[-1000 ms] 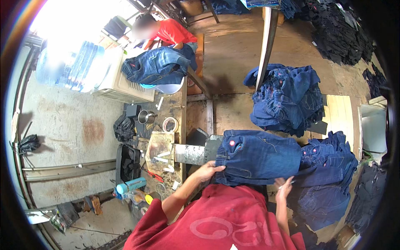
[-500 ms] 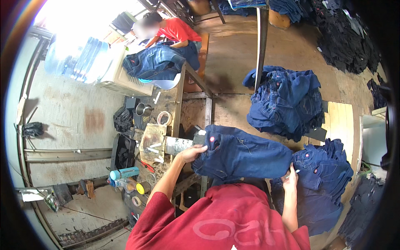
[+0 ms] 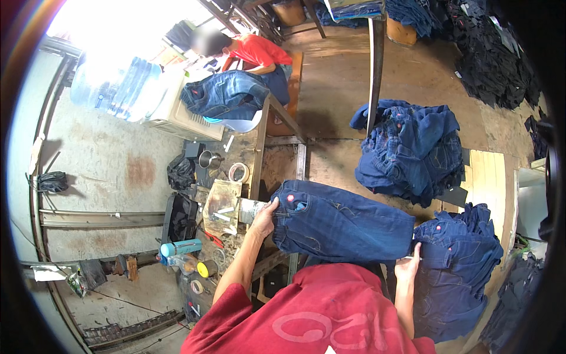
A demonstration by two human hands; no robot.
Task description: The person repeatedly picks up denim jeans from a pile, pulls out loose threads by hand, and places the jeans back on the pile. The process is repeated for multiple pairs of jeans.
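Observation:
A pair of dark blue jeans (image 3: 348, 221) stretches sideways in front of me, with a small red-and-white tag near its left end. My left hand (image 3: 263, 219) is closed on that left edge, thumb on top. At the other end my right hand (image 3: 408, 265) grips the jeans' edge, its thumb pointing up and its other fingers partly hidden. A thin white stick (image 3: 413, 257) shows at the right hand's fingers. The jeans cover the outer end of a pale metal arm (image 3: 250, 210), which juts from a worn board (image 3: 221, 206).
Piles of jeans lie at the right (image 3: 457, 271) and beyond, a heap of jeans (image 3: 410, 150). A post (image 3: 375, 76) rises beside that heap. The left bench holds a tape roll (image 3: 238, 172), a metal cup (image 3: 209, 159) and a turquoise bottle (image 3: 181, 247). A person in red (image 3: 259, 53) sits at the back.
The jeans have shifted left over the end of the metal arm, and my left hand has moved slightly left with them. My right hand has dropped a little lower. The view has shifted slightly.

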